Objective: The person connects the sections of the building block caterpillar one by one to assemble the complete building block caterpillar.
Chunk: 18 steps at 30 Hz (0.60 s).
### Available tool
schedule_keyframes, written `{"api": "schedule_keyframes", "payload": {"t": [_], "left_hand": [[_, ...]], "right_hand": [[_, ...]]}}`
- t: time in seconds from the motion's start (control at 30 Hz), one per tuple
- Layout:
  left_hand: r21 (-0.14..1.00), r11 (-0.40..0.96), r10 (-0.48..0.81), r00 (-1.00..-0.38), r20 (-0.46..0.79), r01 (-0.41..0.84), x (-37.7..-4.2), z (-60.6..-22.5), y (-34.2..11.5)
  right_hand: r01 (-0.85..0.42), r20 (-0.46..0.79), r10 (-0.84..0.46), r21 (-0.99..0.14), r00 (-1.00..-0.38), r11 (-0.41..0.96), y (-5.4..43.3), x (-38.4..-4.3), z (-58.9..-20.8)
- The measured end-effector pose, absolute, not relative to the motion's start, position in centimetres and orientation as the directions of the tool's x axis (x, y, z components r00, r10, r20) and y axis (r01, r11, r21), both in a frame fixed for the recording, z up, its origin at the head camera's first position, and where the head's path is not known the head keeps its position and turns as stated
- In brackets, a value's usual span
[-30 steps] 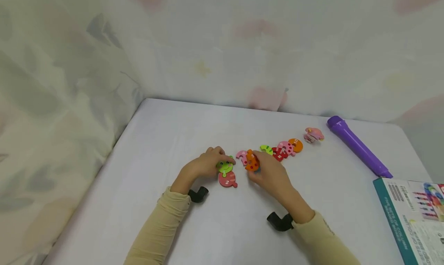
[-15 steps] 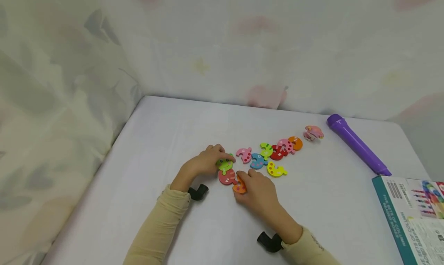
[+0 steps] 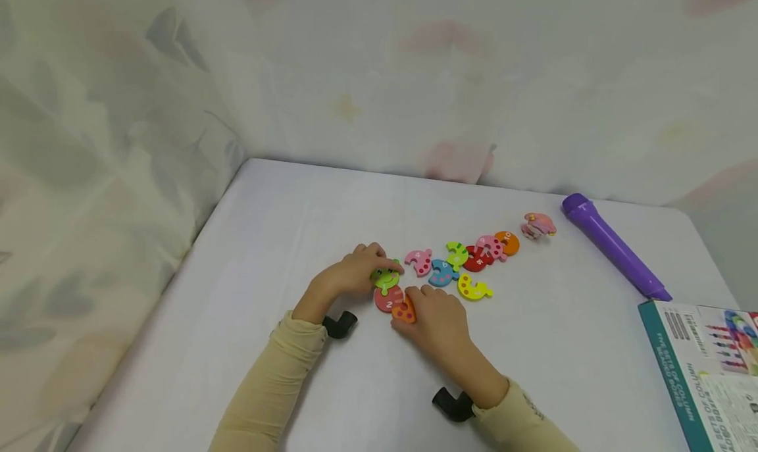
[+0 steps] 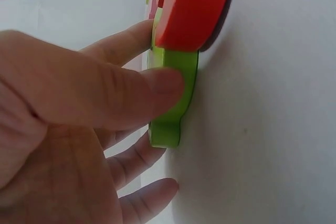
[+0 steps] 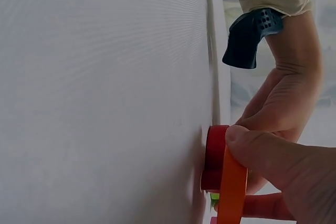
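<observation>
My left hand (image 3: 355, 272) pinches the green smiling-face puzzle piece (image 3: 386, 280) by its edges; the left wrist view shows the thumb along one side. Joined to that piece is a red number 2 puzzle piece (image 3: 386, 300), lying flat on the table. Between the thumb and fingers of my right hand (image 3: 441, 317) is an orange dotted puzzle piece (image 3: 405, 312), against the lower right of the red one. In the right wrist view the orange piece (image 5: 232, 187) overlaps the red piece (image 5: 214, 153); whether they interlock I cannot tell.
Loose or touching puzzle pieces run up to the right: pink (image 3: 423, 262), blue (image 3: 439, 276), yellow (image 3: 469, 291), green (image 3: 457, 254), red (image 3: 476, 261) and others. Beyond lie a small pink object (image 3: 539, 226), a purple tube (image 3: 616, 245) and a printed box (image 3: 699, 373).
My right hand has carried the orange piece left and down, from beside the other pieces to the red number 2 piece. The left hand has stayed on the green piece.
</observation>
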<state>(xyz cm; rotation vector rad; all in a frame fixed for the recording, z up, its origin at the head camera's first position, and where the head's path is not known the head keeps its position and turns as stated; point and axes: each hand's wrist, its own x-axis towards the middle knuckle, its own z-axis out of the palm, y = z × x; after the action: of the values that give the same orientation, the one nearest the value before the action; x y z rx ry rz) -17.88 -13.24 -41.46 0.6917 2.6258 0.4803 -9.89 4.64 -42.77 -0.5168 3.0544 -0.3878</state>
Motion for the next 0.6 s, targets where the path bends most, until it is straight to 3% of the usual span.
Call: {"api": "schedule_keyframes", "payload": {"t": [0.6], "left_hand": [[0.418, 0.813, 0.535, -0.802, -0.265, 0.405, -17.95, -41.51, -13.18]], "right_hand": [[-0.307, -0.059, -0.328, -0.228, -0.943, 0.924, 4.1, -9.82, -41.74]]}}
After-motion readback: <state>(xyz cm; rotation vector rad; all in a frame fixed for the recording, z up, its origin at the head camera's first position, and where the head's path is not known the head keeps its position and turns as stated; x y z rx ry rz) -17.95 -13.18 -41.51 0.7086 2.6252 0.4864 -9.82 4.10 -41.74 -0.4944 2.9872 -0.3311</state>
